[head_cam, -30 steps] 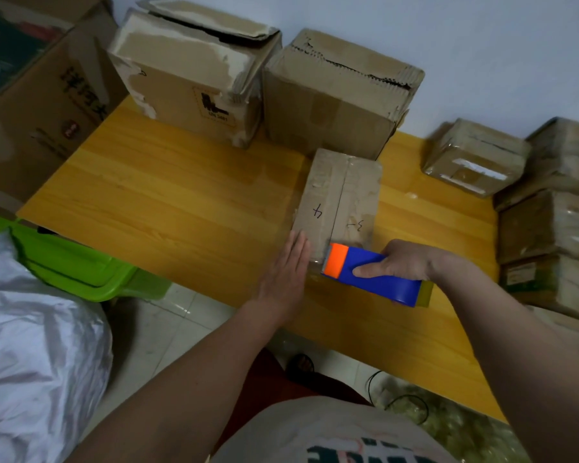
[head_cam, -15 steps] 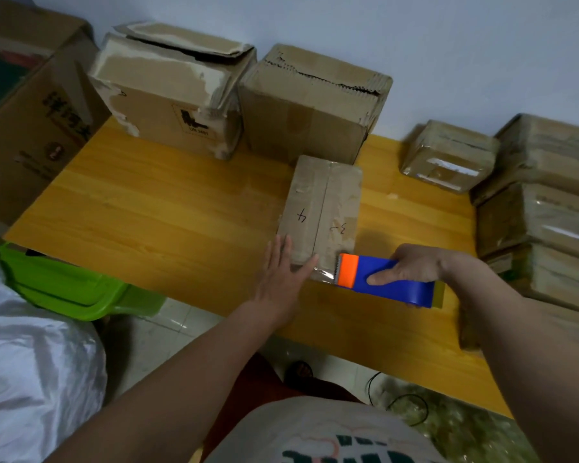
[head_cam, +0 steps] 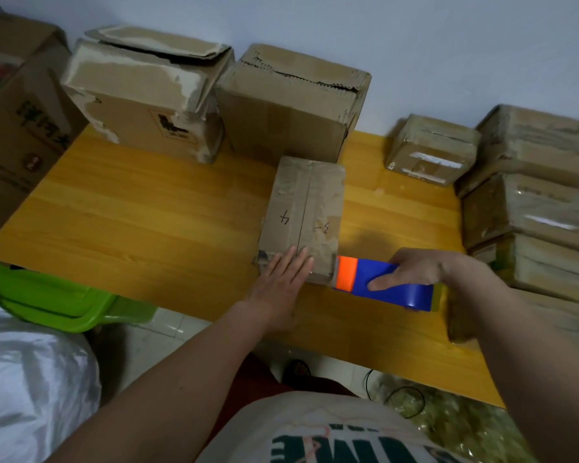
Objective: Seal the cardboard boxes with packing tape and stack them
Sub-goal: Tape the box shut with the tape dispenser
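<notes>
- Head view: a yellow wooden table [head_cam: 131, 222] is seen against a pale wall, with a green bin [head_cam: 64, 302] and a silver bag [head_cam: 24, 389] at its near left edge.
- Two large worn boxes [head_cam: 147, 95] are set side by side at the table's back edge; a printed carton [head_cam: 17, 128] is seen at the far left.
- A stack of taped boxes [head_cam: 528, 202] is piled at the right, with one small taped box [head_cam: 432, 148] just beside it.
- A flat box [head_cam: 305, 212], marked "4" and "3", is laid in the middle of the table, touching the right-hand large box.
- The left hand [head_cam: 281, 282] is pressed flat, fingers extended, on the flat box's near end.
- A blue and orange tape gun [head_cam: 381, 284] is gripped by the right hand [head_cam: 422, 265], fingers curled around it, its orange end touching the box's near right corner.
</notes>
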### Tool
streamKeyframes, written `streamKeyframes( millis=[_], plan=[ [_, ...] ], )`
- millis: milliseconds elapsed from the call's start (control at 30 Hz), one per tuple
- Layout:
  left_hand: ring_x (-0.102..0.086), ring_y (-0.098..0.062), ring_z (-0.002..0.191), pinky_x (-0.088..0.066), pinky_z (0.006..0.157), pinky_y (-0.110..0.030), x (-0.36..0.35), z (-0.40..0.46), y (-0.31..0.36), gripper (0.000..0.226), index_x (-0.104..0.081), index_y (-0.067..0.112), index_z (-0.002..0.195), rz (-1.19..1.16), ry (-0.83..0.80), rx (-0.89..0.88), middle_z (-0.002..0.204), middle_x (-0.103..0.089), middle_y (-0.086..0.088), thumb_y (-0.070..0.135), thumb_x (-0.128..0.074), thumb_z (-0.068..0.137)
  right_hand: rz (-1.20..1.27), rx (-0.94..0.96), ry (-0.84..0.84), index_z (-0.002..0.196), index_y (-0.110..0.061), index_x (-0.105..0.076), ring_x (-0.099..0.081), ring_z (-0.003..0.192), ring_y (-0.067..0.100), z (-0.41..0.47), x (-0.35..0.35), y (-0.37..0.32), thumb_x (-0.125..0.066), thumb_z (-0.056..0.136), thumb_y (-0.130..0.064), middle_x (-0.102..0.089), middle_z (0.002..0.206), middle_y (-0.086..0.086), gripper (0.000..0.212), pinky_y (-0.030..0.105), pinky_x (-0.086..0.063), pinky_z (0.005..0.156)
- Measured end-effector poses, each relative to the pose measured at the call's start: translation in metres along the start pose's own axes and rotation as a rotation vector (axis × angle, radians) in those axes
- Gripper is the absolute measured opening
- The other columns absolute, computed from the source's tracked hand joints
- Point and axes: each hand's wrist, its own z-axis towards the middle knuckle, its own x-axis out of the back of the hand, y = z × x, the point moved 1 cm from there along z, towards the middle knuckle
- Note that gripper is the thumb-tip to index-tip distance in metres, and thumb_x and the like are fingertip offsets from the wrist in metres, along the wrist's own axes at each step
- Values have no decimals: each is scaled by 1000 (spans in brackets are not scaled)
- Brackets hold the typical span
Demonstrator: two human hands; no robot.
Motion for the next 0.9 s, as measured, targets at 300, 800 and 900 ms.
streamKeyframes(
  millis=[300,800,900],
  plan=[
    [34,-26,141,21,114,-41,2,1,5,116,27,13,148,13,-28,32,155,35,-7,53,-60,83,16,-84,53,89,-11,-63,-64,71,22,0,1,29,-69,77,-56,-68,79,6,46,32,-49,69],
    [33,-25,142,17,118,-43,2,1,11,113,25,16,149,-54,-9,75,155,34,-6,46,-62,85,-427,-264,375,98,-21,-48,-55,88,22,18,-22,-30,-52,89,-58,-57,95,0,39,29,-41,71],
    [33,-26,142,14,119,-45,1,-1,14,114,26,16,149,-64,-24,87,155,34,-6,46,-63,84,-545,-282,527,115,-20,-59,-60,107,21,15,-27,-20,-50,96,-38,-63,116,2,28,28,-39,73]
  ],
)
